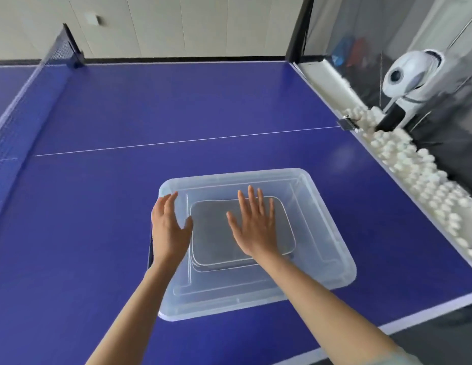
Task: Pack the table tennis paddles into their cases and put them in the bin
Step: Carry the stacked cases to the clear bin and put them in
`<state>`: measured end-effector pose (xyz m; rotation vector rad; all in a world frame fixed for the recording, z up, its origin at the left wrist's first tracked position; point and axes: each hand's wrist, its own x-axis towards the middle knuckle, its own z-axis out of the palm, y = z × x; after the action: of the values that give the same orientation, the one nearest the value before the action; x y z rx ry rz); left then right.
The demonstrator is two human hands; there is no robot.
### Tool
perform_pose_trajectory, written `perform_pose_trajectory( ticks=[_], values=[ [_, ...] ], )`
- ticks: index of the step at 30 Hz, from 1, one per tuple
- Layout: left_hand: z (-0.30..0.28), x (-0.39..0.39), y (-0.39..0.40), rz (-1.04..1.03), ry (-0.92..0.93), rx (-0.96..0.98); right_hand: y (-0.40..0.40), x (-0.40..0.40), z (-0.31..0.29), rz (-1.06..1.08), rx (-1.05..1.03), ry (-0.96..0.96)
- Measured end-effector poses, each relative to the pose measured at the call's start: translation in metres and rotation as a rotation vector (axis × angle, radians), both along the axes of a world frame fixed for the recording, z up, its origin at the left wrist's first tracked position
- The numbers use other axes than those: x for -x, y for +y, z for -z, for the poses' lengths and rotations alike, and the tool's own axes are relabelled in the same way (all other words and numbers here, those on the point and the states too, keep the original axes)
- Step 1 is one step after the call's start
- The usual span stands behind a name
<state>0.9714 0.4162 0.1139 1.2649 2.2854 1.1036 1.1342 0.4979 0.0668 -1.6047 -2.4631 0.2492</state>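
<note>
A clear plastic bin [332, 233] stands on the blue table tennis table near its front edge. Inside lies a grey rectangular paddle case [211, 238] with pale piping, flat on the bin's floor; a second edge shows just under it. No bare paddle is in sight. My right hand [253, 227] hovers over the case with its fingers spread, palm down. Over the bin's left rim my left hand [167, 227] is open too, fingers apart, holding nothing.
The net [24, 101] crosses the table at the far left. Along the right edge runs a trough with several white balls [419, 177], and a white ball-feeding machine [411, 80] stands behind it. A dark catch net hangs at the back right.
</note>
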Motion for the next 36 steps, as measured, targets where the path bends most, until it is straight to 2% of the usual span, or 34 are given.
perform_pose_trajectory(
  ticks=[8, 13, 19, 26, 30, 36],
  values=[
    [0.027, 0.026, -0.017, -0.031, -0.008, 0.239, -0.001, 0.001, -0.004, 0.004, -0.014, -0.033],
    [0.032, 0.032, -0.015, -0.135, -0.245, 0.322, -0.001, 0.002, -0.004, 0.007, -0.015, -0.024],
    [0.029, 0.047, -0.015, -0.305, -0.413, 0.249, -0.001, 0.001, -0.004, 0.002, -0.015, -0.016],
    [0.019, 0.032, -0.016, -0.302, -0.182, 0.226, 0.002, 0.000, 0.001, 0.006, -0.028, -0.065],
    [0.019, 0.024, -0.017, -0.347, -0.112, 0.207, 0.002, 0.002, 0.001, 0.008, -0.039, -0.066],
    [0.013, 0.017, -0.010, -0.337, 0.050, 0.304, 0.002, 0.001, 0.001, 0.008, -0.039, -0.071]
  ],
)
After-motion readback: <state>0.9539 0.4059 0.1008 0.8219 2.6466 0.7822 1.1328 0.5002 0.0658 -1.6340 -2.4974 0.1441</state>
